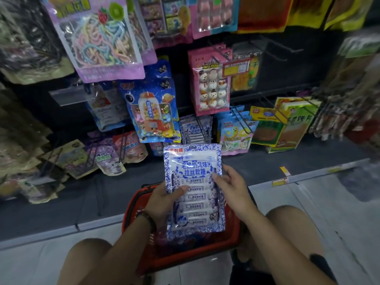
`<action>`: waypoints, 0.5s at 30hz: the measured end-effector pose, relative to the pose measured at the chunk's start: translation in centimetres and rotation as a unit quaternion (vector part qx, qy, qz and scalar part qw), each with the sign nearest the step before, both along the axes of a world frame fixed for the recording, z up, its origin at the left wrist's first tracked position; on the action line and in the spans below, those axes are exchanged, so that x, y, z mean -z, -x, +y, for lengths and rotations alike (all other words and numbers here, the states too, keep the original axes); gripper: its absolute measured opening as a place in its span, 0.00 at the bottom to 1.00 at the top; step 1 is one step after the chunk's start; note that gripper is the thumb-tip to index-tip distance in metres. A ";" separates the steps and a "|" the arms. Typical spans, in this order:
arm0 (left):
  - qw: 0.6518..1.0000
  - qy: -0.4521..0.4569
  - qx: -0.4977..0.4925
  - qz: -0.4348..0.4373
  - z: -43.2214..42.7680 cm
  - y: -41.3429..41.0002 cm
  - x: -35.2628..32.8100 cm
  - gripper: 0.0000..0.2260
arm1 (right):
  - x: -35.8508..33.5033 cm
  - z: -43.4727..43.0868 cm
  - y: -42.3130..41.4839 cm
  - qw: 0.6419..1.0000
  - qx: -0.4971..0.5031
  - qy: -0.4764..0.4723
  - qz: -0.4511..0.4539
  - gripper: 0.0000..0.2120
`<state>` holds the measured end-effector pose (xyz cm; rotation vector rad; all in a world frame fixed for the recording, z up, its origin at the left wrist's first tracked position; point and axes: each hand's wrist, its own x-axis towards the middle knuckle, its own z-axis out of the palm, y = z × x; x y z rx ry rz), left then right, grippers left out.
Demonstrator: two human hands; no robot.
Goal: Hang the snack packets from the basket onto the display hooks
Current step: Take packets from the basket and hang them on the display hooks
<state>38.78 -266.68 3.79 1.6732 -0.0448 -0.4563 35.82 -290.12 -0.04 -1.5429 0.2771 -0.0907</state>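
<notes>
On the far left, blurred packets crowd the display, and a purple packet (102, 42) of pastel strips hangs high up. Just right of it and lower hangs a blue packet (152, 103) printed with a gumball machine.

Your left hand (164, 200), a dark bead bracelet (146, 219) on its wrist, holds the snack packet (193, 173) at its left edge. The thumb is pressed flat on the front and the other fingers are hidden behind, so you are pinching it.

The packet is upright between your hands, above the red basket (185, 255) on the pale floor in front of your knees. It is a flat, glossy pouch with a blue-and-white porcelain pattern round the border, a small red label at its top left corner, bold blue characters across the upper half, and a clear window showing a stack of white wrapped sticks.

Beyond its top edge, matching packets (191, 128) hang in a row on a wire hook (203, 129). A pink snowman packet (209, 85) hangs above them.

Your right hand (230, 186) pinches the packet's right edge, thumb on the front and fingers curled behind. Further right hang yellow-green packets (267, 128).
</notes>
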 end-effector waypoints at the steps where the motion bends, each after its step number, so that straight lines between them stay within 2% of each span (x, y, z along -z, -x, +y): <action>1: 1.000 -0.015 0.014 -0.011 -0.2 -0.3 0.0 0.17 | 0.0 -0.2 -0.3 1.000 -0.015 0.006 -0.016 0.22; 3: 0.999 -0.030 0.028 -0.030 -0.7 -0.8 -0.1 0.18 | 0.5 -0.5 -0.8 1.000 -0.016 0.016 -0.022 0.21; 5: 0.997 -0.052 0.033 -0.050 -1.1 -1.3 0.0 0.14 | 0.8 -1.1 -1.4 1.000 0.000 0.010 -0.015 0.23; 7: 0.991 -0.106 0.027 -0.076 -1.5 -2.2 0.4 0.09 | 1.0 -2.2 -2.2 1.000 0.012 -0.001 -0.012 0.28; 8: 0.986 -0.140 0.032 -0.084 -1.6 -2.9 0.6 0.10 | 0.9 -2.8 -2.7 1.000 0.019 -0.002 -0.010 0.29; 10: 0.969 -0.226 0.037 -0.090 -2.2 -4.4 0.6 0.23 | 0.6 -4.2 -3.6 0.999 0.025 0.021 -0.006 0.14; 11: 0.959 -0.266 0.031 -0.093 -2.6 -5.2 0.4 0.26 | 0.4 -4.8 -4.1 0.999 0.023 0.037 -0.005 0.07; 12: 0.953 -0.287 0.018 -0.097 -3.1 -6.0 0.3 0.26 | 0.2 -5.4 -4.7 0.998 0.023 0.052 -0.005 0.05; 13: 0.948 -0.300 0.002 -0.105 -3.8 -6.7 0.0 0.23 | 0.0 -5.8 -5.3 0.997 0.024 0.068 -0.006 0.07; 15: 0.946 -0.289 -0.032 -0.142 -5.3 -7.8 -0.3 0.11 | 0.3 -6.7 -6.7 0.994 0.029 0.102 -0.017 0.11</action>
